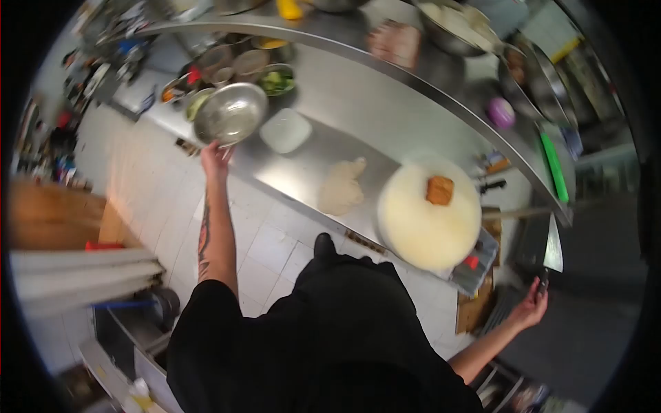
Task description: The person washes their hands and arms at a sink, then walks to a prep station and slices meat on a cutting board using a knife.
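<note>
My left hand [216, 160] grips the near rim of a round metal bowl [231, 115], which is tilted and looks nearly empty. Out to the right, my right hand [530, 305] is closed around the dark handle of a large knife [553, 249], its blade pointing away from me. A browned block of food [440, 190] sits on a round, pale cutting board [428, 230]. Between the bowl and the board, a beige cloth [342, 188] lies on the steel counter [275, 170], with a white square container [286, 131] to its left.
Bowls of vegetables [277, 80] stand behind the metal bowl. A steel shelf [441, 89] crosses above the counter, holding a purple onion [501, 112], a green-handled tool [553, 165] and metal bowls. A grey bin [476, 263] is beside the board. Another knife [493, 186] lies behind it.
</note>
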`<state>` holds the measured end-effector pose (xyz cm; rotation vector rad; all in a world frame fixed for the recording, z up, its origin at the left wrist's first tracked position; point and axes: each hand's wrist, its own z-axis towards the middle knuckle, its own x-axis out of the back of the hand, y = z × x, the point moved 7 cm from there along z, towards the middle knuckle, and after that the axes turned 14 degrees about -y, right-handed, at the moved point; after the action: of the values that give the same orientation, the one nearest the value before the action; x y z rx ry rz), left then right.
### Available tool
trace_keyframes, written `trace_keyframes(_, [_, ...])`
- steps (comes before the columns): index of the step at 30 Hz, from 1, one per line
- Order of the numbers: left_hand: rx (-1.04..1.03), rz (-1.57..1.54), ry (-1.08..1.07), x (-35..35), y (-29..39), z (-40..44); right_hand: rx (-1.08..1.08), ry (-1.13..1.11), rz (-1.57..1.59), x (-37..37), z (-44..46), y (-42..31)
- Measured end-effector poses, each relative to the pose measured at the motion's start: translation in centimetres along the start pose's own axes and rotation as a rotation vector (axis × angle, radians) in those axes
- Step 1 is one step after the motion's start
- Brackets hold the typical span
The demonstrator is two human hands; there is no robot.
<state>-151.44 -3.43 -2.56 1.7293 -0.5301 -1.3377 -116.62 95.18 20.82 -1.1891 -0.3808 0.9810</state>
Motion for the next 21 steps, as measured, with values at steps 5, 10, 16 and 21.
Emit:
trace_keyframes(5, [0.389, 0.175, 0.045, -5.3, -9.5, -10.0, -0.410, 0.082, 0.449, 0.7, -12.3, 4.9])
trace_keyframes(10, [0.253, 0.684, -1.019, -33.2, -14.3, -24.5, -0.511, 0.307, 0.287, -0.8, -18.1, 7.2])
trace_keyframes(16, [-0.534, 1.001, -1.392, -52.9, -23.9, -24.2, -0.851, -0.092, 0.252, -8.7, -16.8, 7.3])
trace_keyframes(21, [0.034, 1.336, -1.316, -53.2, -25.2, -23.7, -0.966, -0.413, 0.116, -13.6, -13.4, 10.8])
